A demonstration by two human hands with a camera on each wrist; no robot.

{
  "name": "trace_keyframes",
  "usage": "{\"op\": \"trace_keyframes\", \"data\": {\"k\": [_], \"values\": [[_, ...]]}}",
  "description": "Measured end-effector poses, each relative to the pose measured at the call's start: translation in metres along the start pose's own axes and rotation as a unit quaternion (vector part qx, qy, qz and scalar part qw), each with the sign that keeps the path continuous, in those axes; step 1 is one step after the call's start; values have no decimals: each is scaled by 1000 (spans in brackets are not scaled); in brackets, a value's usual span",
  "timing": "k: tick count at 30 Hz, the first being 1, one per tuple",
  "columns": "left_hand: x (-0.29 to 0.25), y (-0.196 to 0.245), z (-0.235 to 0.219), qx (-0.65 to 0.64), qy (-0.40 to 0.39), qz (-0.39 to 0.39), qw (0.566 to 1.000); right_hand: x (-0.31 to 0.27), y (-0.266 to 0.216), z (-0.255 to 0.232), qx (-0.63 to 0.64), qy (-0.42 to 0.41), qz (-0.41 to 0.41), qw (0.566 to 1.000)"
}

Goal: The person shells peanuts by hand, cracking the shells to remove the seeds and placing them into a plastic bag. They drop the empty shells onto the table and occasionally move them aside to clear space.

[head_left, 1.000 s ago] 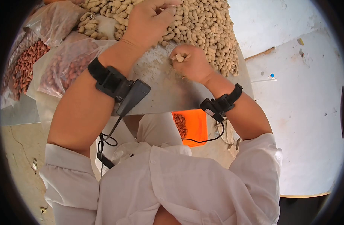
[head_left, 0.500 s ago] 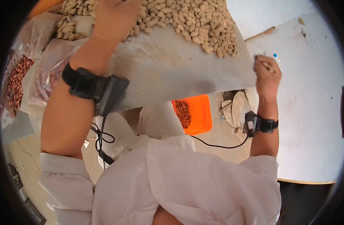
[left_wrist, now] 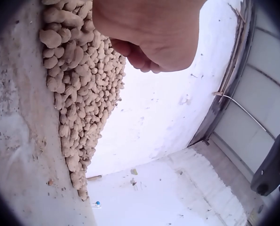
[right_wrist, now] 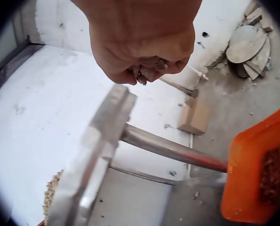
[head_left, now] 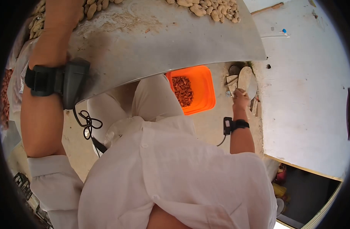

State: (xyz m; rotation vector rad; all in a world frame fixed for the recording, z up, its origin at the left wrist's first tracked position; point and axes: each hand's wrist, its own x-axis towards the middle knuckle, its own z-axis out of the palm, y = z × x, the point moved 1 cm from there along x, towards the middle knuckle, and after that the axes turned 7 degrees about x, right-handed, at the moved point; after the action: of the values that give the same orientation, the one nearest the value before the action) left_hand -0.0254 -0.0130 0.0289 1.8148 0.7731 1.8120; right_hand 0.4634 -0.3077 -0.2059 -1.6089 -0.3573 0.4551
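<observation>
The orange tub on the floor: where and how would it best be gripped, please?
I'd pinch the right-hand rim of the orange tub from its outer right side, fingers over the edge. That wall stands clear of the table and leg, and the kernels lie toward the left.

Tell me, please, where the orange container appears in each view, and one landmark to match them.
Head: the orange container is slightly right of the middle, in the upper half, below the edge of the table.
Left wrist: not in it.
Right wrist: at lower right, cut by the frame.
Shared landmark: the unshelled peanuts, at top, left and lower left, respectively.
</observation>
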Motion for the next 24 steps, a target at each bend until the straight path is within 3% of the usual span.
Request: {"op": "trace_keyframes", "data": {"k": [5, 8, 14, 16, 17, 20, 22, 24], "values": [[-2, 5, 3, 21, -6, 30, 999, 4, 24, 24, -185, 0, 236, 954], [-1, 2, 4, 16, -3, 19, 1000, 16, 38, 20, -171, 28, 209, 962], [-1, 6, 1, 2, 0, -33, 999, 38, 42, 5, -68, -15, 190, 979], [1, 3, -4, -39, -8, -55, 998, 26, 22, 3, -86, -12, 137, 987], [8, -7, -10, -51, -28, -114, 992, 25, 6, 2, -71, 30, 90, 993], [6, -8, -6, -98, 13, -102, 990, 44, -52, -36, -17, 160, -43, 986], [7, -8, -11, -66, -6, -93, 993, 49, -94, -37, 22, 246, -125, 961], [6, 4, -11, -5, -17, -108, 994, 22, -169, 14, 85, 145, -224, 960]]}}
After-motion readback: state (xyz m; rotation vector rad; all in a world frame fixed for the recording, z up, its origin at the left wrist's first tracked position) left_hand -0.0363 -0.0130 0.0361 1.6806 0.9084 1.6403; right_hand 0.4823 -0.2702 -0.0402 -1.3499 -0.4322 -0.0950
